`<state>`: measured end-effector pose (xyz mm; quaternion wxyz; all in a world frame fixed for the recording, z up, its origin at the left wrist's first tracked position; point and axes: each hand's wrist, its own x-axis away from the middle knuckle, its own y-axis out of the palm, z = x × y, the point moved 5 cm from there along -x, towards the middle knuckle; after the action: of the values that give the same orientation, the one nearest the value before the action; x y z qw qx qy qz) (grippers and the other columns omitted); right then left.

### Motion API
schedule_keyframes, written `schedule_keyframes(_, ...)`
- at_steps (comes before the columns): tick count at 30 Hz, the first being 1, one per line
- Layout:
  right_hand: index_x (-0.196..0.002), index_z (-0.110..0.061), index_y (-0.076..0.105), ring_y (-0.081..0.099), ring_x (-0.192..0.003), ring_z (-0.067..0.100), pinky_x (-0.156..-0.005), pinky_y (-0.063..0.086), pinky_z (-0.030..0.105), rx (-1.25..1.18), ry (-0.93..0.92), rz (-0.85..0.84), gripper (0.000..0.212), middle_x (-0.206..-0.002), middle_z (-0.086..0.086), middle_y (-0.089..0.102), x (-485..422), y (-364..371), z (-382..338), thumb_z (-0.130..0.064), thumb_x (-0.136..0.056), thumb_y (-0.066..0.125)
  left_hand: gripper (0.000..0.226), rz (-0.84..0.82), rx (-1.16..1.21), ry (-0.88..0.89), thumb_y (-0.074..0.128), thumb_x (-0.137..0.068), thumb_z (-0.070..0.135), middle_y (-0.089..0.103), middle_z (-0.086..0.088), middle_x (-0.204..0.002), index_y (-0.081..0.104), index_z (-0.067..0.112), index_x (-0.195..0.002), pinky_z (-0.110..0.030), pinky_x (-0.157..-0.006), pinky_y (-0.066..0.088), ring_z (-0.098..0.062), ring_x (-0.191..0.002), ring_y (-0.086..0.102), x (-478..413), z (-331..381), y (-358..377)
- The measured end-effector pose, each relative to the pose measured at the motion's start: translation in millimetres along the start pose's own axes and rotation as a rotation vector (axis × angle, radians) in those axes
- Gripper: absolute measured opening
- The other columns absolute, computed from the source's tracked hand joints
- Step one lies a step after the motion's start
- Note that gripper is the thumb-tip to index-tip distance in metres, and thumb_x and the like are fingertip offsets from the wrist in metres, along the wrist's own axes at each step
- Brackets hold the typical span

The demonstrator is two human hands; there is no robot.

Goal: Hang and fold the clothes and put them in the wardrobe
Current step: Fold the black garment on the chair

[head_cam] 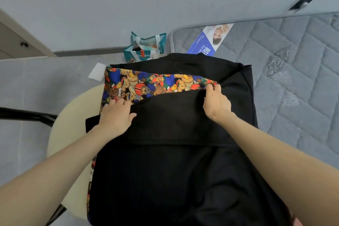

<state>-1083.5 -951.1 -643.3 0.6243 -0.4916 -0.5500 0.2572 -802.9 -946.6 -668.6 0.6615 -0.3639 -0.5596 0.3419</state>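
Black garment [174, 180]: lies flat across the left edge of the mattress [293, 79], with its far side spilling off the mattress onto a round stool [73, 124] pushed up against it. Long axis runs away from the person, along the mattress edge.

A flap [170, 121] of the black cloth is doubled up over the middle. Its free edge runs crosswise and tilts a little, the end nearer the mattress sitting further from the person. Beyond that edge a bear-print band [146, 86] is uncovered.

Right hand [217, 104]: at the flap end nearer the mattress, fingers [212, 88] curled over the edge and closed on the cloth.

Left hand [117, 115]: at the flap end off the mattress, over the stool. Knuckles bent at the edge, thumb spread on top of the black cloth. Fingertips hidden; reads as a pinch on the flap.

Judgement: fold in progress. The bear-print band lies straight ahead of both sets of fingers, so the next move is likely a carry of the flap away from the person. The right hand leads slightly, so the left must catch up for a square fold.
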Motion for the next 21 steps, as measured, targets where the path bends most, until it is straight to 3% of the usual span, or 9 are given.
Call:
schedule_keyframes(4,-0.12,-0.005,0.041,0.052,-0.098,0.038,-0.065,0.035,0.037,-0.057,0.076,0.172,0.028,-0.123,0.018,0.039,-3.7,-19.3,12.7,-0.004,-0.093,0.047,0.034,0.196,-0.02,0.047,0.049,-0.096,0.041,0.059,-0.002,-0.116,0.055,0.018,-0.12,-0.04,-0.095,0.037,-0.024,-0.112,0.051,-14.4,13.8,-30.5)
schedule_keyframes(7,-0.127,-0.01,0.042,0.045,-0.106,0.036,-0.069,0.037,0.038,-0.174,0.117,0.276,0.038,-0.128,0.017,0.036,-12.8,-40.4,22.5,0.0,-0.091,0.047,0.037,0.33,-0.046,0.012,0.056,-0.092,0.037,0.054,-0.007,-0.122,0.054,0.018,-0.123,-0.041,-0.096,0.036,-0.026,-0.115,0.047,-32.0,24.2,-62.2)
schedule_keyframes(9,-0.141,-0.017,0.034,0.038,-0.119,0.04,-0.084,0.044,0.045,-0.21,0.095,0.291,0.052,-0.144,0.016,0.026,-14.1,-44.1,19.4,-0.004,-0.092,0.048,0.05,0.387,-0.067,0.004,0.06,-0.09,0.03,0.042,-0.011,-0.135,0.044,0.017,-0.136,-0.044,-0.103,0.034,-0.03,-0.125,0.039,-38.5,26.9,-73.6)
schedule_keyframes(11,-0.151,-0.027,0.018,0.02,-0.136,0.044,-0.105,0.031,0.059,-0.17,-0.003,0.218,0.063,-0.158,0.009,0.006,-9.7,-30.9,5.6,-0.019,-0.096,0.047,0.059,0.426,-0.1,0.151,0.055,-0.093,0.029,0.027,-0.012,-0.151,0.031,0.022,-0.146,-0.052,-0.111,0.023,-0.033,-0.138,0.024,-40.5,37.8,-70.8)
schedule_keyframes(13,-0.151,-0.041,-0.001,-0.005,-0.144,0.043,-0.108,0.013,0.069,-0.075,-0.12,0.063,0.07,-0.16,-0.001,-0.015,-4.7,0.1,-10.0,-0.039,-0.097,0.044,0.062,0.316,-0.176,0.283,0.041,-0.096,0.04,0.003,-0.006,-0.16,0.011,0.039,-0.15,-0.061,-0.112,0.007,-0.036,-0.145,0.002,-44.2,51.3,-48.5)
schedule_keyframes(15,-0.145,-0.049,-0.017,-0.02,-0.142,0.042,-0.105,0.005,0.074,0.056,-0.183,-0.039,0.072,-0.156,-0.005,-0.029,-5.1,32.3,-13.0,-0.056,-0.096,0.035,0.062,0.153,-0.195,0.205,0.025,-0.096,0.055,-0.019,-0.003,-0.158,-0.013,0.049,-0.144,-0.066,-0.108,-0.003,-0.039,-0.143,-0.016,-55.5,48.7,-18.4)
schedule_keyframes(18,-0.136,-0.056,-0.029,-0.027,-0.14,0.042,-0.102,-0.002,0.076,0.144,-0.163,-0.057,0.071,-0.149,-0.009,-0.041,-16.9,53.7,6.3,-0.076,-0.086,0.017,0.063,0.017,-0.154,0.022,0.008,-0.087,0.07,-0.032,-0.006,-0.153,-0.036,0.055,-0.13,-0.067,-0.107,-0.008,-0.038,-0.14,-0.026,-69.8,26.8,12.0)
schedule_keyframes(21,-0.133,-0.059,-0.032,-0.028,-0.139,0.042,-0.101,-0.003,0.077,0.165,-0.123,-0.055,0.074,-0.147,-0.013,-0.042,-27.5,53.8,28.3,-0.083,-0.076,0.009,0.067,0.005,-0.12,0.002,-0.008,-0.072,0.078,-0.039,-0.009,-0.149,-0.045,0.054,-0.121,-0.064,-0.107,-0.011,-0.035,-0.14,-0.029,-74.1,13.7,19.8)
